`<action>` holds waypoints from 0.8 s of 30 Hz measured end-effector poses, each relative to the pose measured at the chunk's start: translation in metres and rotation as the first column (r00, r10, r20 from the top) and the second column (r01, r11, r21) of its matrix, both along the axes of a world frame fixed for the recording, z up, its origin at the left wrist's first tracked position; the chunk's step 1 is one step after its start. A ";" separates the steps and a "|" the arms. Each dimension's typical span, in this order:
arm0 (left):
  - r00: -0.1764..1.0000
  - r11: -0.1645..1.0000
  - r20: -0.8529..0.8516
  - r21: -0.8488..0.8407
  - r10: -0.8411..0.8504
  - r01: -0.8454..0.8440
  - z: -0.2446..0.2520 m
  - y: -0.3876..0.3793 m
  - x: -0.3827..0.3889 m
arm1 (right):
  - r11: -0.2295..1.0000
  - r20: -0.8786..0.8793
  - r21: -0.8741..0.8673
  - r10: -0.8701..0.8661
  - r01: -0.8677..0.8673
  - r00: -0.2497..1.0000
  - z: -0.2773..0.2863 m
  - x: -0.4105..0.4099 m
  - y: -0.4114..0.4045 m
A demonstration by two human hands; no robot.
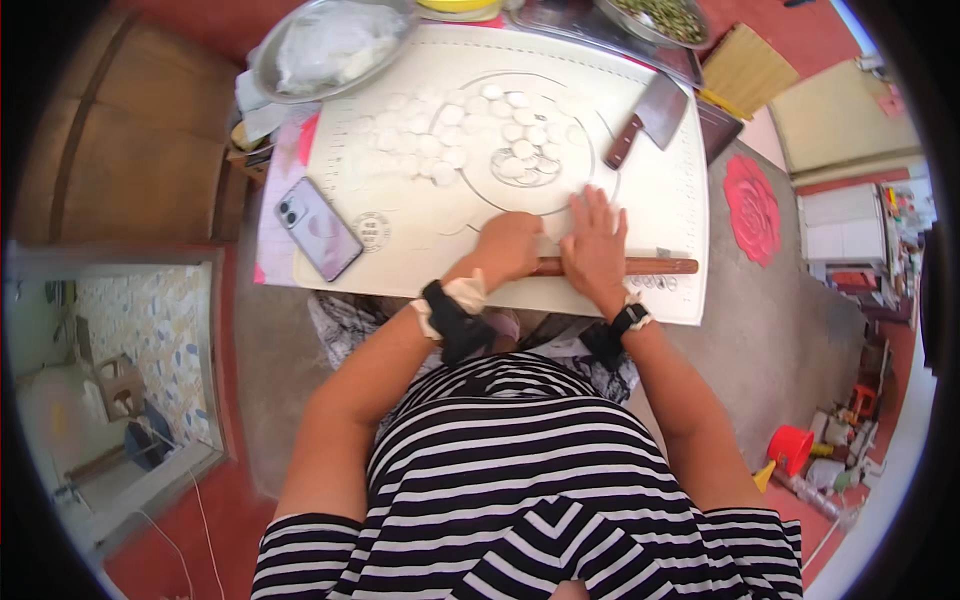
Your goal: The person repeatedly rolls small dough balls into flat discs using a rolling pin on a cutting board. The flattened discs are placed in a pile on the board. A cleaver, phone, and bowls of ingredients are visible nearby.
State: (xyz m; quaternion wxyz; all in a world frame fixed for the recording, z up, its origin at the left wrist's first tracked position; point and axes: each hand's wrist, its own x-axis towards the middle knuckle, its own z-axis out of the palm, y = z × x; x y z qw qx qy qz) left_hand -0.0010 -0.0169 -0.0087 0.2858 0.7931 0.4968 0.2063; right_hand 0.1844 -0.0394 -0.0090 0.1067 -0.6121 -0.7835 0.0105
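My right hand [595,244] lies palm down across a brown wooden rolling pin [664,266], fingers stretched out and apart. Beside it my left hand [510,246] is curled at the pin's left end. Its fingertips are at a small pale piece of dough [549,245], blurred and mostly hidden between the hands. Both rest over a cream kneading mat [420,259] printed with circles and a ruler edge. Farther up the mat lie many small white dough pieces [450,115], with a cluster of flattened ones [527,166] inside the printed rings.
A cleaver [660,112] with a wooden handle lies at the mat's right. At the left is a phone [319,227]. A metal basin [262,71] holding a plastic-covered mass stands at the back left. Behind are a bowl of chopped greens [667,19] and a wooden board [750,67].
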 end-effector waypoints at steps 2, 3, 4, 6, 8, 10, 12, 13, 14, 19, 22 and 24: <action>0.996 1.000 -0.085 0.020 -0.020 0.022 0.004 0.002 0.015 | 1.000 -0.016 0.004 -0.028 0.029 0.999 0.003 0.003 0.020; 0.995 1.000 -0.095 0.025 -0.002 0.004 0.007 0.004 0.016 | 0.997 -0.017 0.000 -0.075 0.075 0.997 0.005 0.003 0.027; 0.999 0.998 -0.053 -0.062 0.013 -0.017 0.009 0.006 0.017 | 0.996 -0.071 -0.031 -0.083 0.081 0.994 0.008 0.001 0.021; 0.998 0.984 0.015 -0.167 0.059 -0.055 0.013 0.008 0.012 | 1.000 -0.038 -0.012 -0.020 0.020 0.999 0.000 -0.002 -0.005; 0.983 0.976 0.113 -0.182 0.142 -0.120 0.003 0.006 0.003 | 0.999 0.025 -0.032 0.034 -0.033 0.999 0.002 -0.001 -0.031; 0.974 0.984 0.182 -0.142 0.132 -0.107 -0.003 -0.001 -0.003 | 0.999 0.029 -0.025 0.047 -0.046 0.998 0.006 -0.003 -0.024; 0.999 0.988 0.031 -0.151 0.040 -0.035 0.006 -0.005 0.006 | 1.000 -0.005 -0.011 0.027 -0.027 1.000 0.004 -0.002 -0.003; 0.991 0.986 -0.120 -0.163 -0.054 0.034 0.011 -0.004 0.011 | 1.000 -0.004 -0.008 0.021 -0.021 1.000 0.004 -0.001 0.011; 0.990 1.000 -0.142 0.003 -0.016 0.016 0.013 -0.004 0.013 | 1.000 -0.013 -0.017 -0.011 0.011 1.000 0.003 0.000 0.022; 0.998 0.996 0.009 -0.056 0.063 -0.063 -0.005 0.008 0.008 | 1.000 -0.018 -0.011 0.017 -0.017 1.000 -0.004 0.002 -0.010; 0.982 0.991 0.144 -0.083 0.120 -0.109 -0.012 0.008 -0.005 | 0.999 0.034 -0.030 0.031 -0.029 0.999 0.003 -0.006 -0.032; 0.977 0.990 0.187 -0.113 0.102 -0.082 0.001 0.006 -0.004 | 0.999 0.018 -0.014 0.047 -0.047 0.999 0.006 -0.007 -0.020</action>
